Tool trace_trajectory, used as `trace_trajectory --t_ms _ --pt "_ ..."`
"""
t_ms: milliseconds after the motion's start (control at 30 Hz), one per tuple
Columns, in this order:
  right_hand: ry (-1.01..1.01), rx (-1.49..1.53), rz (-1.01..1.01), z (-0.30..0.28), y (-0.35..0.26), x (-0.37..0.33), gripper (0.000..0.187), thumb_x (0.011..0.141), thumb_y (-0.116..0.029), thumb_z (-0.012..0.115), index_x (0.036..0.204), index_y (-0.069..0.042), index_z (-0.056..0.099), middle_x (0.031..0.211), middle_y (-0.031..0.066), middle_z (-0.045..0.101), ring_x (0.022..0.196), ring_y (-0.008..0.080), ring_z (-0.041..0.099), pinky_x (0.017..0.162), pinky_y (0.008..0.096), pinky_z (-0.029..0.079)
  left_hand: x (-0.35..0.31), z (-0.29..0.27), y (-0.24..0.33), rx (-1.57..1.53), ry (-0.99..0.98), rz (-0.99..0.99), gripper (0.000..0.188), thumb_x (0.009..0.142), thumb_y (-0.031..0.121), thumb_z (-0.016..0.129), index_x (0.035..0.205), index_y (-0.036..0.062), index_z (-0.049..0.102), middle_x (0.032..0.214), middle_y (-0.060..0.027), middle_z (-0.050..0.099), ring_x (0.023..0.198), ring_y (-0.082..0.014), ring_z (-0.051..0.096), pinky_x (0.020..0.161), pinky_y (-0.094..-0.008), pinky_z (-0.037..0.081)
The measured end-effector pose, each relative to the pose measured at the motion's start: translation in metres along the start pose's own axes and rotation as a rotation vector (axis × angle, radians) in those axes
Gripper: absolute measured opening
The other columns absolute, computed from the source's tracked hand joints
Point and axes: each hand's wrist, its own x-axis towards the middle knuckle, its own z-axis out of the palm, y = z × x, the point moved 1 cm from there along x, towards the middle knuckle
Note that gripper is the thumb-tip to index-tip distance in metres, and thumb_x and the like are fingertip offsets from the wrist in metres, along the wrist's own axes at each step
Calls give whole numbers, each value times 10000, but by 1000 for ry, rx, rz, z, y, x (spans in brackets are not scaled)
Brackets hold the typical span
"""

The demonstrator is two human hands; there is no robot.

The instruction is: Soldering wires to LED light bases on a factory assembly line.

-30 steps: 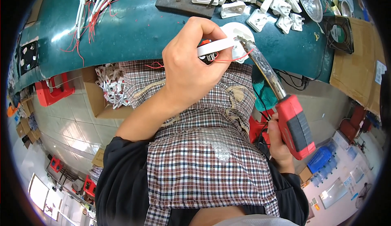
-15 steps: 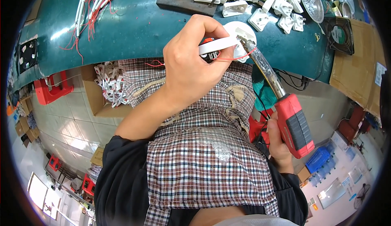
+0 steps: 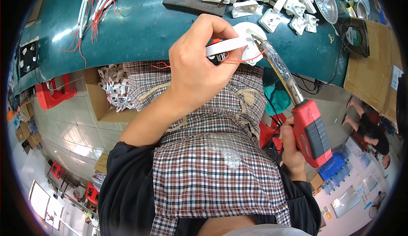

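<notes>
1. Soldering gun (image 3: 307,117) is pointing to eleven o'clock, its red-and-black handle lying in the right hand (image 3: 293,155); those fingers are closing round the grip, though the far ones are hiding from view.
2. Left hand (image 3: 197,66) is pinching a white piece (image 3: 226,47) over the bench's near edge, fingers narrow on it; directions below are counting from this hand.
3. At two o'clock the gun's tip is sitting slightly further right than half a second ago, away from the white piece's end; heating there is probably easing, but contact is impossible to confirm.
4. A red wire (image 3: 242,61) is running toward three o'clock, crossing by the barrel and possibly getting in the way.
5. A white disc (image 3: 251,52) is showing behind the tip; whether it is resting or being held, I cannot tell.
6. Between eight and nine, a carton (image 3: 91,96) is holding small white parts.
7. On the bench (image 3: 140,40), a dark metal block (image 3: 178,3) is standing at twelve, white plug housings (image 3: 270,20) and a dish (image 3: 325,1) are lying toward two, and white cables (image 3: 95,6) are spreading at ten.
8. Far off at four, another person (image 3: 372,134) is newly appearing, well clear of the work.
</notes>
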Motion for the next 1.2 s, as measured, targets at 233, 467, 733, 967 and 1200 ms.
trace_trajectory --t_ms 233,467,733,967,1200 --pt "-21 -24 -97 4 1 6 203 771 -37 783 952 -6 697 855 132 667 700 278 676 623 352 532 1 1 0 -5 0 -5 294 792 10 850 961 32 610 878 -28 673 742 -80 653 662 -227 533" --pt "-17 -10 -89 2 -2 2 207 777 -46 781 962 -8 695 851 122 664 701 279 672 630 345 529 1 -1 0 -2 -7 -11 296 795 16 850 966 29 609 877 -27 675 744 -79 653 661 -226 534" --pt "90 270 -6 11 -15 11 112 959 -19 580 1054 -7 522 829 71 532 571 86 464 540 250 407 1 2 2 -25 39 -52 248 761 39 827 909 52 629 836 -59 698 732 -201 707 653 -310 555" --pt "278 627 60 35 -28 57 213 959 38 584 1159 17 513 901 73 581 740 106 611 669 238 500 1 0 1 -36 31 -80 253 761 45 831 914 48 629 837 -65 697 725 -204 700 659 -314 555" --pt "199 677 -113 60 -46 95 479 868 156 640 1300 27 479 1140 118 570 1162 373 667 929 441 600 8 -3 8 10 -33 -116 249 771 52 829 912 49 625 838 -67 695 731 -207 698 660 -317 551"
